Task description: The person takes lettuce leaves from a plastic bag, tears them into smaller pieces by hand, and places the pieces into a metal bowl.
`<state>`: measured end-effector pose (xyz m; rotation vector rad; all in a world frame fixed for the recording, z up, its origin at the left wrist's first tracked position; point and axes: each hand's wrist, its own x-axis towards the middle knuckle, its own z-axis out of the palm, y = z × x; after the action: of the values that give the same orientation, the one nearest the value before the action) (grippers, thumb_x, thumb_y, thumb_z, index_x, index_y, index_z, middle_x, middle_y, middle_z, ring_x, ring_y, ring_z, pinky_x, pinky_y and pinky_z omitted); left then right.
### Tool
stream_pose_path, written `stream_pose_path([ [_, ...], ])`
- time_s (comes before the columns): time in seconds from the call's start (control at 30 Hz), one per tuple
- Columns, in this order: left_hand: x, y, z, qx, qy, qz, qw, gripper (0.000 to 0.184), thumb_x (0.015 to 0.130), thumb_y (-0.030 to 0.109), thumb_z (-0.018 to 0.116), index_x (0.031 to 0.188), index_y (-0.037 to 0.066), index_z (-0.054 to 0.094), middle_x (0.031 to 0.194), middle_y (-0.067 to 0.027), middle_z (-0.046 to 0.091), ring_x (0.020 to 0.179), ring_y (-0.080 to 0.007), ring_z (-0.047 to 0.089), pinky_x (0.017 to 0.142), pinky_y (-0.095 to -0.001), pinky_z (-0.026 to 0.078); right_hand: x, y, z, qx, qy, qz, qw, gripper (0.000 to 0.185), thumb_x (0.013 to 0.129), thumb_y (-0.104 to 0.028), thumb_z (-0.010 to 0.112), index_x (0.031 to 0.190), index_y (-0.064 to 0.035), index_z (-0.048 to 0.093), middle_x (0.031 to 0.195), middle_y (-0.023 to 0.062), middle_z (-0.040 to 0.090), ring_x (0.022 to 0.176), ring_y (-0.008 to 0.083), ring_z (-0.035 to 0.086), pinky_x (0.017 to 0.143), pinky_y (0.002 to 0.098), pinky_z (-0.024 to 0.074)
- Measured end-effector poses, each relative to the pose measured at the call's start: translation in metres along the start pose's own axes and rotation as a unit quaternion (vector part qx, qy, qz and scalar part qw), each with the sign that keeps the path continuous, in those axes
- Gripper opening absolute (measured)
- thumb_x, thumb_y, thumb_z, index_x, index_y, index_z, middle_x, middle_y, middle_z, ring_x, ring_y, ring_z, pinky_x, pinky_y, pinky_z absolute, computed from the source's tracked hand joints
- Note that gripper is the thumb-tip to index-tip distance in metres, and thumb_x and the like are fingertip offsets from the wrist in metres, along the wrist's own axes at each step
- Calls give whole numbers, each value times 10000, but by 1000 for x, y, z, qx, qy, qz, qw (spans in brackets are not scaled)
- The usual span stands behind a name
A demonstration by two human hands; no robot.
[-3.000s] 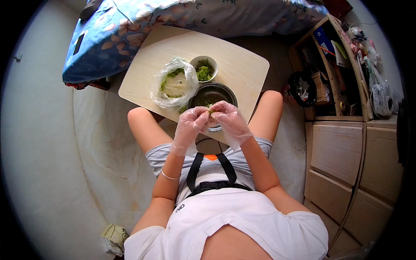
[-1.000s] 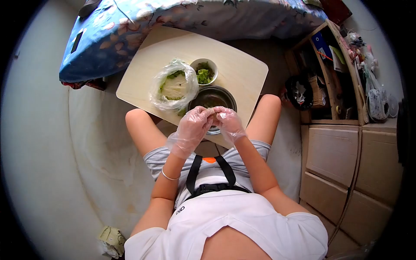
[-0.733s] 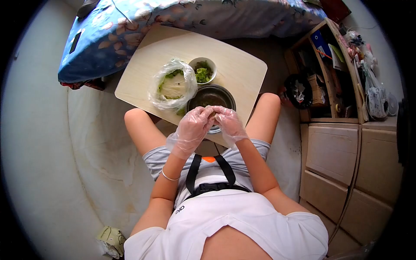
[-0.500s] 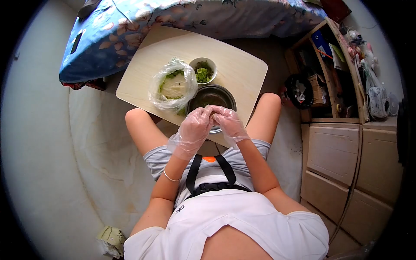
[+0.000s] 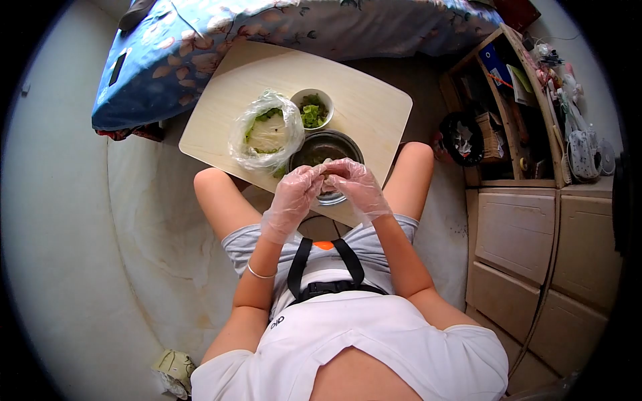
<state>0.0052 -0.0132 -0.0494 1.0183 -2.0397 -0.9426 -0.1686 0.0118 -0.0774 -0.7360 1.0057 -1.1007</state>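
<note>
My left hand [image 5: 294,194] and my right hand [image 5: 354,186] both wear clear plastic gloves. Their fingertips are pinched together over the near side of a metal pot [image 5: 360,148]. Something small seems to sit between them, but the fingers hide it. Dark, murky contents show inside the pot. Just behind it stands a white bowl [image 5: 329,101] with green leaves [image 5: 312,115] in it. Left of the pot lies an open clear plastic bag [image 5: 245,152], with green leaves around a pale flat surface inside. A bit of green shows near my left fingertips, beside the pot.
The pot, bowl and bag stand on a low pale table [image 5: 234,70] between my knees. Behind it is a bed with a blue floral cover [image 5: 167,80]. At right are a wooden shelf [image 5: 498,107], a bin with a black liner [image 5: 461,140] and drawers [image 5: 513,227].
My hands have stayed together over the pot, with small shifts of fingers and wrists. The left forearm has moved slightly left. Bowl, bag and pot have not moved.
</note>
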Motion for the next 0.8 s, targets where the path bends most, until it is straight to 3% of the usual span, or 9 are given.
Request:
stream_pose_path([
  [0.07, 0, 0, 2, 1, 13, 2, 1000, 268, 847, 40, 640, 1113, 8, 635, 871, -162, 632, 772, -316, 618, 691, -363, 499, 0, 1, 0, 5, -3, -15, 1000, 224, 881, 20, 572, 1102, 21, 609, 1005, 62, 653, 893, 114, 635, 811, 261, 542],
  [0.17, -1, 0, 6, 45, 36, 17, 998, 227, 841, 64, 647, 1064, 22, 647, 830, -142, 618, 738, -325, 612, 656, -378, 505, -2, -3, 5, -90, 13, -52, 995, 204, 862, 10, 588, 1063, 22, 619, 982, 66, 655, 891, 121, 631, 812, 264, 529],
  [0.23, -1, 2, 10, 115, 62, 41, 991, 204, 833, 75, 652, 1032, 31, 644, 815, -127, 620, 717, -313, 620, 637, -374, 517, -2, -1, 8, -210, 46, -127, 968, 185, 836, 17, 595, 1017, 24, 631, 969, 76, 658, 877, 125, 629, 803, 264, 523],
  [0.47, -1, 13, 11, 164, 79, 48, 982, 180, 817, 79, 651, 994, 49, 634, 826, -108, 626, 716, -282, 629, 632, -363, 529, -8, -9, 16, -203, 61, -141, 967, 148, 817, 12, 616, 963, 18, 642, 923, 79, 663, 850, 133, 629, 778, 268, 519],
  [0.53, -1, 18, 9, 140, 48, 8, 989, 195, 817, 37, 646, 1010, 3, 642, 886, -171, 651, 789, -332, 645, 695, -398, 534, -9, -8, 16, -207, 64, -140, 966, 143, 814, 7, 627, 956, 16, 639, 910, 77, 664, 844, 135, 632, 765, 271, 522],
  [0.77, -3, 13, 14, 110, 84, 15, 990, 174, 819, 43, 655, 986, -6, 652, 901, -179, 651, 790, -338, 643, 699, -383, 535, -12, -9, 17, -206, 69, -120, 969, 127, 814, -1, 638, 940, 16, 635, 908, 75, 665, 839, 124, 628, 756, 272, 524],
  [0.8, -2, 13, 11, 80, 75, 10, 994, 170, 833, 44, 648, 993, -13, 653, 887, -160, 655, 770, -299, 648, 686, -355, 534, -12, -10, 17, -196, 69, -114, 972, 129, 811, -2, 639, 939, 11, 637, 909, 70, 663, 838, 119, 626, 755, 268, 523],
])
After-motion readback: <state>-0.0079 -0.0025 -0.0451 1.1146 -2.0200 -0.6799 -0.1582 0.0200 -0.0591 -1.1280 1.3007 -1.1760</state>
